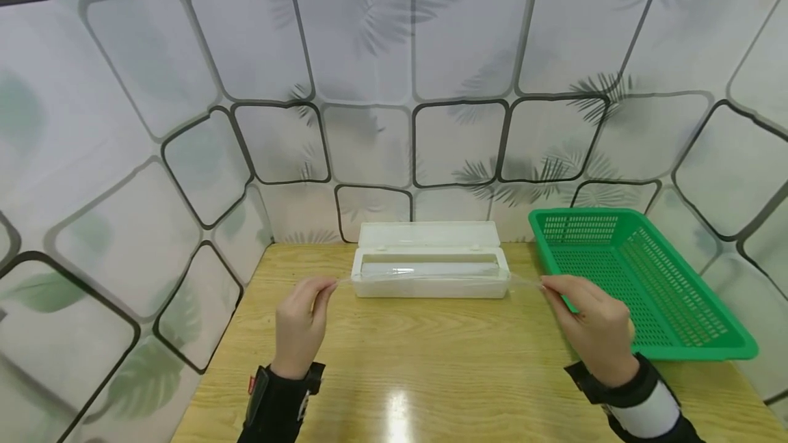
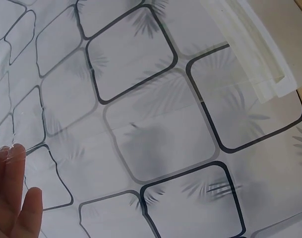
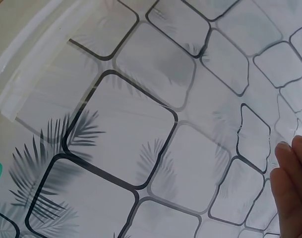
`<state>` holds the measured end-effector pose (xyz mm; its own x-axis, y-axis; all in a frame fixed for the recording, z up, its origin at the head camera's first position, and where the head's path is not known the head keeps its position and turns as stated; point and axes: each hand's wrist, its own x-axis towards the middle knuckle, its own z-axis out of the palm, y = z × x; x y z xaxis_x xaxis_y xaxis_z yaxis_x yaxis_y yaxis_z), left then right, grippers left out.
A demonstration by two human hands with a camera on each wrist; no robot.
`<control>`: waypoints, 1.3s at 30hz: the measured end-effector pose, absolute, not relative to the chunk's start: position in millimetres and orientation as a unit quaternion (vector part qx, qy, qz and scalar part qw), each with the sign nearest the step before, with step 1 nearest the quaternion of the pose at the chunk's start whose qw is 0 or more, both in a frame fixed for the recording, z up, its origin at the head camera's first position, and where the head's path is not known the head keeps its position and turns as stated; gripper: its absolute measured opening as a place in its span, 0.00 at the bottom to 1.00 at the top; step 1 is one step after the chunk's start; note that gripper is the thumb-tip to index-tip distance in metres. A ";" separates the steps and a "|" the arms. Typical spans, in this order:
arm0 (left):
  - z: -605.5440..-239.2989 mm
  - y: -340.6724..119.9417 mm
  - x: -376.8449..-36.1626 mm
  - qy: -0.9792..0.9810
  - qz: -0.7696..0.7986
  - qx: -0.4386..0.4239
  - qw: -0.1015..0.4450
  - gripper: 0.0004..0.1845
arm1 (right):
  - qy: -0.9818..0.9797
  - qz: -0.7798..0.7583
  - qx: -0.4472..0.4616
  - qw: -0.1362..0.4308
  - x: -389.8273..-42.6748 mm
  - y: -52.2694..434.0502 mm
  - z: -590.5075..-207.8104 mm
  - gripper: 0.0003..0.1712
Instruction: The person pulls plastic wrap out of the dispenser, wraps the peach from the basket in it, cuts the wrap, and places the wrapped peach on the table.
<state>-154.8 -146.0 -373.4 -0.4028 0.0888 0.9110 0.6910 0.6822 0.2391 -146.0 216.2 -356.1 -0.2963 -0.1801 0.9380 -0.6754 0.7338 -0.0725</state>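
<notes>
A white cling film dispenser box (image 1: 431, 287) stands at the back of the table, its lid (image 1: 429, 233) raised and a roll (image 1: 431, 269) inside. Clear cling film (image 1: 403, 277) stretches across the front of the box. My left hand (image 1: 301, 323) pinches the film's left corner between thumb and fingers, and my right hand (image 1: 592, 323) pinches the right corner. In the left wrist view, fingertips (image 2: 14, 153) hold the shiny film edge. The right wrist view shows fingertips (image 3: 289, 153) at the other edge; the thin film is hard to make out there.
A green plastic basket (image 1: 695, 351) stands on the right of the table, close to my right hand. The wooden table (image 1: 394, 354) extends in front of the box. Behind and on both sides hangs a patterned curtain (image 1: 369, 142).
</notes>
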 end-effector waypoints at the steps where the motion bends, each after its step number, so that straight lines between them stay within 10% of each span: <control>1: -373.7 -146.1 -154.5 -0.774 -0.309 -0.253 0.492 0.12 | -0.766 0.237 0.276 0.530 -145.4 215.4 -356.4 0.22; 11: -380.6 -150.9 -147.4 -0.758 -0.271 -0.267 0.530 0.14 | -0.751 0.225 0.290 0.548 -135.5 210.0 -360.6 0.25; 39: -416.1 -163.9 -113.5 -0.800 -0.298 -0.293 0.429 0.16 | -0.836 0.285 0.317 0.346 -98.6 219.0 -427.2 0.18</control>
